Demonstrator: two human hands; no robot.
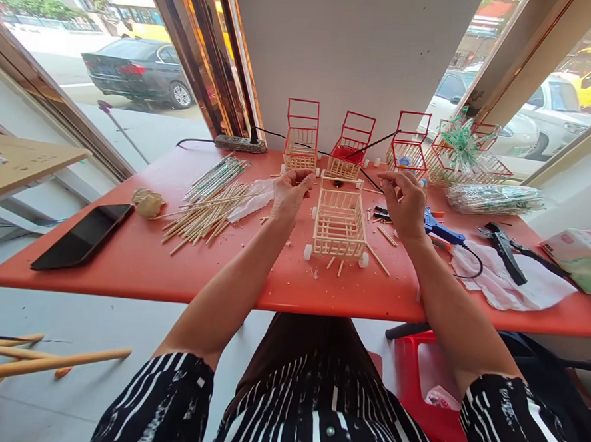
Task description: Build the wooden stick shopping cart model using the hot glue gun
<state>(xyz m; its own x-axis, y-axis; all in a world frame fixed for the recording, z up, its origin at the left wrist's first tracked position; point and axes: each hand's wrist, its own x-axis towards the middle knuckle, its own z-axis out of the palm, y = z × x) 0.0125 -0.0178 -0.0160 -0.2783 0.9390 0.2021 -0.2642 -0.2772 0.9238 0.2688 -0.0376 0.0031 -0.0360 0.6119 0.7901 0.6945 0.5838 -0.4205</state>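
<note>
- Closest to us is our black-and-white striped shirt [307,428], with our dark trousers [261,359] just past it and a red stool [411,368] off to the right under the table.
- Our little wooden cart [338,240], built from thin sticks, stands on its white wheels [307,252] on the red table [221,283], right between our two hands.
- Left hand [291,193]: thumb and fingers are drawn close together near the cart's back left corner. We honestly can't tell if something thin is pinched in there.
- Right hand [407,200]: up on the other side of the cart, fingers bent, thumb and fingertips bunched near each other. Again, we can't tell whether it's got hold of anything.
- Over on our left we've got a pile of bare sticks [206,215], a bundle of green-and-white sticks [216,179] behind it, a tan lump [148,202] and a phone [81,236] lying flat.
- On our right, a blue glue gun [442,230] sits just beyond our wrist, then pliers [506,254] on a white cloth [502,287].
- Along the back we see more carts [300,151] with red trim.
</note>
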